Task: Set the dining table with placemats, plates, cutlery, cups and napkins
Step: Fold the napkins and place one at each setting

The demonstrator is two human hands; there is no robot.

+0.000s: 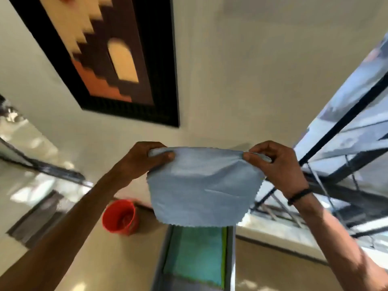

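Light-blue napkin [202,185]: pinched at its two upper corners by left hand [140,162] and right hand [275,164], hung below both grips, held above placemat [199,255]; red cup [120,217] lower left.

The left hand [144,160] and the right hand [273,162] each pinch one upper corner of a light blue napkin [203,185], which hangs spread between them (its lower edge is zigzag-cut). Below it stand an orange cup [119,217] and a teal placemat [197,255] on the worktop [273,267].
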